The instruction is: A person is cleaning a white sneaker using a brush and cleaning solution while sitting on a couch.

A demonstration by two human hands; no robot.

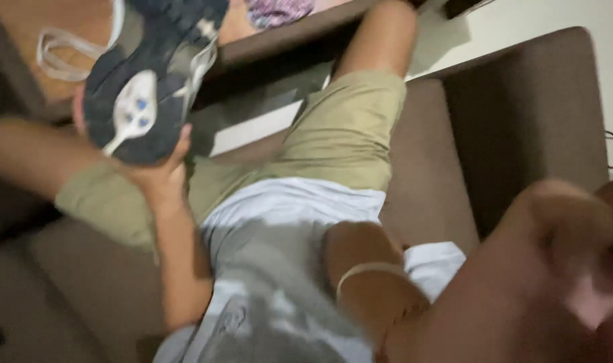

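Left hand (160, 176) grips a dark sneaker (152, 74) from beneath, sole up w/ a pale patch facing the camera; toe end cut off by top edge; fingers mostly hidden behind the shoe. Right hand (568, 249) is close to the lens, badly blurred, cut by the right edge; looks curled but can't tell if it holds anything. White laces (64, 50) lie on a wooden table (24, 20) upper left; brown sofa (521, 121) beneath; patterned cloth (279, 11) at top, partly cropped.

Brown sofa (521, 121), wide arm at right. Low wooden table (24, 27) with dark edge ahead. Pale tiled floor (253, 131) between.
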